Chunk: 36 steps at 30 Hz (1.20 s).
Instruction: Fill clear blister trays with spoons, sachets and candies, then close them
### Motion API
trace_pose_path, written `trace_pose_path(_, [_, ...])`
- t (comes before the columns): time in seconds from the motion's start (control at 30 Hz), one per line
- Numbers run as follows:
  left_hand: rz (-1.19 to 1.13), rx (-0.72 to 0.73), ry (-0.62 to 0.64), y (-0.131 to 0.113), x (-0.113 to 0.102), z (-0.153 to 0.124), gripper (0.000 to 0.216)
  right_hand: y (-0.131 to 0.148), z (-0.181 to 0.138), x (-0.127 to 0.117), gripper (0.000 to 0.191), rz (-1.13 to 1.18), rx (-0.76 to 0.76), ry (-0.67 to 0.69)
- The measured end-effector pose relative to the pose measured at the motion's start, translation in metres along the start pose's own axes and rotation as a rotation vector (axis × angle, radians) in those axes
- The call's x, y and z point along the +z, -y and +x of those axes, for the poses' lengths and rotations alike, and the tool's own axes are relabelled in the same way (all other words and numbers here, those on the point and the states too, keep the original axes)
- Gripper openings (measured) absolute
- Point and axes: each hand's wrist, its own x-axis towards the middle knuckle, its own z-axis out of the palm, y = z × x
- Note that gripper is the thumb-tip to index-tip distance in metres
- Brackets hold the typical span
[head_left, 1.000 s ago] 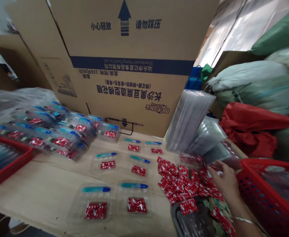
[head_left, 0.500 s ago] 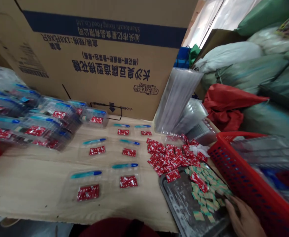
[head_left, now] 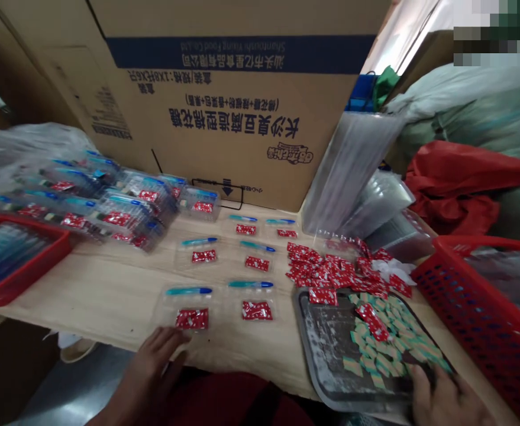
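My left hand [head_left: 155, 358] reaches up from the table's front edge, fingers apart, its tips touching the nearest clear tray [head_left: 187, 305], which holds a blue pen and a red packet. My right hand [head_left: 441, 399] rests at the near right corner of a grey metal tray [head_left: 326, 349], fingers spread on small green-and-orange packets [head_left: 386, 349]. Whether it grips any packet is hidden. A heap of red packets [head_left: 330, 272] lies just beyond the metal tray. Several more clear trays with pen and packet [head_left: 251, 302] lie in rows on the table.
A large cardboard box [head_left: 242, 100] stands behind the table. Stacked filled trays [head_left: 109, 207] and a red basket [head_left: 15, 266] sit at left. Another red basket [head_left: 477, 307] sits at right, with empty clear trays [head_left: 352, 171] leaning on the box. Bags are piled at far right.
My right hand drew back from the red packet heap to the metal tray's near corner. My left hand has come into view and touches the nearest clear tray. The camera tilted down.
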Motion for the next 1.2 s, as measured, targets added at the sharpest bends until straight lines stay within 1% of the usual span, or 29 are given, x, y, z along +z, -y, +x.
trace_pose_path(0.1, [0.147,0.036,0.066,0.016,0.021,0.02,0.039,0.041,-0.021,-0.008,0.069,0.044,0.033,-0.012])
trace_pose_path(0.13, [0.193,0.041,0.087,0.02,0.026,0.026,0.04,0.052,-0.026,-0.01,0.069,0.056,0.037,-0.01])
trace_pose_path(0.2, [0.245,0.047,0.096,0.023,0.032,0.037,0.034,0.069,-0.035,-0.014,0.066,0.066,0.042,-0.005])
trace_pose_path(0.27, [0.249,0.071,0.067,0.018,0.034,0.053,0.033,0.078,-0.04,-0.015,0.064,0.061,0.037,0.003])
trace_pose_path(0.33, [0.204,0.144,0.069,0.004,0.038,0.073,0.04,0.08,-0.044,-0.015,0.063,0.051,0.024,0.024])
trace_pose_path(0.43, [0.137,0.262,0.165,-0.023,0.051,0.104,0.051,0.078,-0.046,-0.015,0.06,0.031,0.024,0.064])
trace_pose_path(0.53, [0.14,0.289,0.245,-0.038,0.065,0.123,0.053,0.075,-0.043,-0.016,0.06,0.006,0.009,0.065])
trace_pose_path(0.6, [0.133,0.284,0.242,-0.04,0.069,0.128,0.052,0.075,-0.037,-0.018,0.06,0.028,-0.037,0.035])
trace_pose_path(0.7, [0.075,0.295,0.209,-0.05,0.065,0.132,0.046,0.082,-0.019,-0.021,0.051,0.155,-0.191,0.02])
trace_pose_path(0.73, [0.037,0.322,0.223,-0.059,0.063,0.134,0.04,0.087,-0.011,-0.022,0.046,0.203,-0.249,0.037])
trace_pose_path(0.8, [-0.062,0.413,0.313,-0.084,0.062,0.138,0.026,0.098,0.004,-0.022,0.038,0.254,-0.32,0.092])
trace_pose_path(0.83, [-0.114,0.467,0.376,-0.098,0.064,0.14,0.021,0.104,0.011,-0.022,0.035,0.243,-0.324,0.126])
trace_pose_path(0.9, [-0.18,0.549,0.485,-0.127,0.074,0.142,0.019,0.115,0.022,-0.02,0.034,0.195,-0.309,0.186])
trace_pose_path(0.93, [-0.186,0.567,0.509,-0.138,0.08,0.142,0.019,0.118,0.025,-0.018,0.034,0.182,-0.303,0.204])
trace_pose_path(1.0, [-0.168,0.565,0.511,-0.155,0.093,0.141,0.015,0.12,0.029,-0.013,0.031,0.202,-0.307,0.227])
trace_pose_path(1.07, [-0.162,0.531,0.497,-0.163,0.104,0.14,0.011,0.117,0.034,-0.008,0.026,0.278,-0.31,0.267])
trace_pose_path(1.13, [-0.212,0.496,0.508,-0.164,0.111,0.141,0.01,0.112,0.043,-0.007,0.023,0.393,-0.289,0.308])
trace_pose_path(1.17, [-0.255,0.475,0.531,-0.163,0.113,0.141,0.01,0.11,0.05,-0.009,0.024,0.466,-0.269,0.281])
trace_pose_path(1.2, [-0.304,0.45,0.562,-0.161,0.114,0.142,0.01,0.109,0.057,-0.013,0.028,0.538,-0.242,0.207])
